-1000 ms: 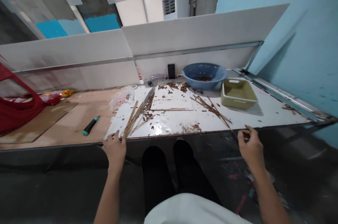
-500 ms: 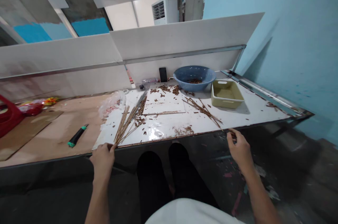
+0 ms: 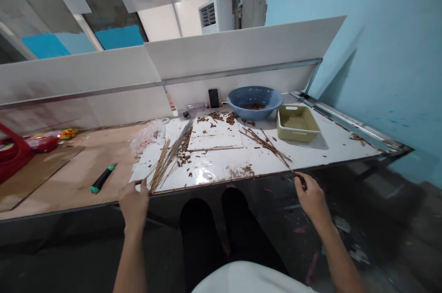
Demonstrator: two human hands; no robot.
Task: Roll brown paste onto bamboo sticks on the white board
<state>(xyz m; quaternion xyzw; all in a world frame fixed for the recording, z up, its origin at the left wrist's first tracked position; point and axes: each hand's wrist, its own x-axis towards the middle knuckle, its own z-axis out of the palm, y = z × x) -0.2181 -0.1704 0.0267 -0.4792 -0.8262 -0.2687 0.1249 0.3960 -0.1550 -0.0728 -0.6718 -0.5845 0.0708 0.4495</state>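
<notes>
My left hand is at the table's front edge, closed in a pinch at the near end of a loose bundle of thin brown sticks. One thin stick appears to run up from its fingertips, slightly apart from the bundle. Past the front edge on the right, my right hand is closed, thumb and fingers pinching the near end of a thin stick. That stick leads into a smaller pile of brown sticks lying slantwise on the table. Between the two piles lies a white board scattered with brown crumbly bits.
Behind the board stand a blue basin with brown bits inside and an olive plastic bin. A dark phone leans on the back panel. Leftward lie a clear plastic bag, a green-and-black cutter and cardboard.
My left hand has shifted slightly off the bundle's near end, and one stick now stands apart there. My right hand has moved a little left, staying at the stick's end.
</notes>
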